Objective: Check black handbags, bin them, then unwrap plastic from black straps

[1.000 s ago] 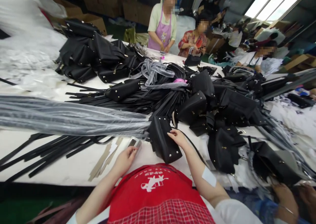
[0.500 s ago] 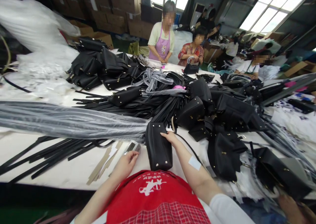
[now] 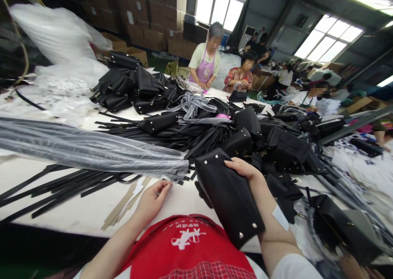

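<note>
A black handbag (image 3: 227,195) is lifted and tilted in front of my red apron, its base with metal studs facing up. My right hand (image 3: 247,170) grips it along its right edge, thumb on the base. To the left, my left hand (image 3: 154,199) is over the table with its fingers curled together; whatever is in them, if anything, is hidden. Just beyond those fingers lie the ends of long straps in clear plastic sleeves (image 3: 92,148). Loose black straps (image 3: 67,184) and tan strips (image 3: 123,207) lie left of my left hand.
Black handbags are piled at the right (image 3: 291,148) and far left (image 3: 123,82). A bundle of black straps (image 3: 202,131) lies mid-table. Clear plastic bags (image 3: 58,66) are heaped at the left. Co-workers (image 3: 205,64) are across the white table (image 3: 70,217).
My right hand has raised the handbag off the table and moved it right, tilting it. My left hand has shifted slightly left, and the small grey object beside it is now largely hidden.
</note>
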Available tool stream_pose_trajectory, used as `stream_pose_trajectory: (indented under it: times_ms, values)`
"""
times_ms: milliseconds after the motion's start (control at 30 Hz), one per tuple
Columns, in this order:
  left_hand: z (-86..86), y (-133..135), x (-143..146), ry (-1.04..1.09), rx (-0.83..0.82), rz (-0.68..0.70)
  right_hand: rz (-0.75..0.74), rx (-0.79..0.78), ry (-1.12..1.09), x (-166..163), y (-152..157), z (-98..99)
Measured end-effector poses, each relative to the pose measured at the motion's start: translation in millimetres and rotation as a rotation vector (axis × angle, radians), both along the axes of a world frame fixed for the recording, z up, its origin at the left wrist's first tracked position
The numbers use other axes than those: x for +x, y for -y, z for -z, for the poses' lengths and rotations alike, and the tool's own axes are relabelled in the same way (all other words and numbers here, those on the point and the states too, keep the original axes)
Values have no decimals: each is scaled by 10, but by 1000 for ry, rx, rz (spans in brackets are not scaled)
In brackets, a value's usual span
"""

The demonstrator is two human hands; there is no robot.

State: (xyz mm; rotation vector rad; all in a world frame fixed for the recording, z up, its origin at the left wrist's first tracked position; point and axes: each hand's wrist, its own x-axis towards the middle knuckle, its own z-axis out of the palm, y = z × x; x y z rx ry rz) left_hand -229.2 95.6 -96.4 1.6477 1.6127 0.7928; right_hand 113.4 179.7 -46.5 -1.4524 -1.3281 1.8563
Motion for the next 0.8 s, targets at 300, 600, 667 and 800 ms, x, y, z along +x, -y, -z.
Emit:
stream_pose_trajectory:
  times_ms: [300, 600, 667, 800]
  values:
    - [-497, 163, 429, -42, 325, 405, -278, -172, -153, -496, 873, 105]
    - [-436, 317, 716, -156, 362, 450, -342, -58, -13, -241, 1066, -69]
    - [-498, 362, 777, -205, 343, 460, -372, -25, 18, -215, 1102, -102]
    - [-587, 447, 883, -305, 248, 407, -440, 123, 171, -176, 1128, -166]
